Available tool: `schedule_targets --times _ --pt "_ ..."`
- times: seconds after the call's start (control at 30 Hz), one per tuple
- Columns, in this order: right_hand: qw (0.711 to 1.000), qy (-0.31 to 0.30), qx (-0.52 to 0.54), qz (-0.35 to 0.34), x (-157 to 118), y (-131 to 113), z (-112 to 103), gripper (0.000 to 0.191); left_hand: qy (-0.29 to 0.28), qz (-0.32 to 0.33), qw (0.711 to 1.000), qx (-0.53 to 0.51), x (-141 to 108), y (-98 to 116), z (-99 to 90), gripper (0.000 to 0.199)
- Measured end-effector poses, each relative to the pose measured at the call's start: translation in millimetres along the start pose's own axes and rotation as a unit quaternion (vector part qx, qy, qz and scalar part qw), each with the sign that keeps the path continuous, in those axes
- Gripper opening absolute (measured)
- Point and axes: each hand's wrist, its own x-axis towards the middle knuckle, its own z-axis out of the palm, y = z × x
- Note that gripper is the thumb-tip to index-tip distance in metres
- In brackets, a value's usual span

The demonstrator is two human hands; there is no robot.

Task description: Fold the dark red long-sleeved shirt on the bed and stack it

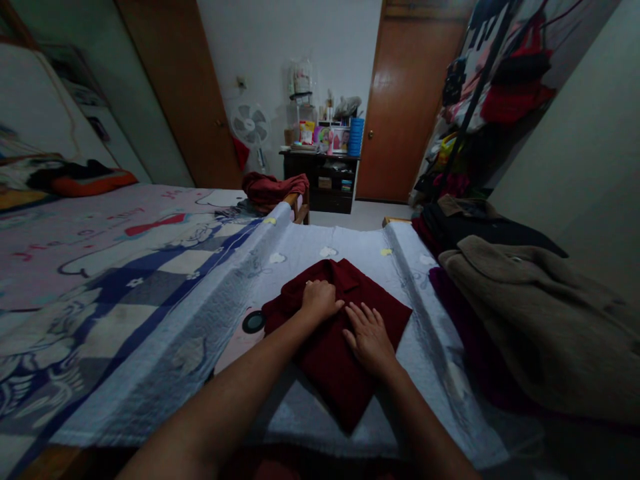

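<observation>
A dark red collared shirt point(345, 393), folded into a compact shape, lies at an angle on a light blue cloth point(330, 237). My left hand point(319, 300) is closed, its curled fingers pressed into the shirt just below the collar point(349, 279); the fingertips are hidden. Flat on the shirt's middle rests my right hand point(369, 333), fingers stretched out and holding nothing. Partly behind my left forearm is a pink flat object point(235, 353) with a dark round disc on it, beside the shirt's left edge.
On the right are piled clothes, a grey-brown fleece garment point(540, 313) among them. A patterned bed cover point(125, 267) spreads on the left. Dark red cloth point(275, 190) hangs over a wooden post at the back. A fan point(250, 125) and black cabinet point(320, 187) stand beyond.
</observation>
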Motion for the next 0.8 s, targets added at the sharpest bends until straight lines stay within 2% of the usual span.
schedule_targets --times 0.13,0.47,0.67,0.8 --pt "1.000 0.004 0.006 0.003 -0.1 0.5 1.5 0.054 -0.003 -0.018 1.000 -0.007 4.0 5.9 -0.9 0.029" --pt "1.000 0.016 0.008 0.005 0.2 1.3 6.1 0.061 0.077 0.056 0.986 -0.134 -3.3 -8.2 -27.6 0.023" --pt "1.000 0.020 0.008 0.004 -0.6 0.9 4.5 0.060 0.017 0.057 0.974 -0.218 -5.6 -12.0 -32.7 0.019" --pt "1.000 0.017 0.008 0.002 -0.1 1.2 4.0 0.060 -0.064 0.096 0.969 -0.218 -15.1 -14.2 -33.4 0.012"
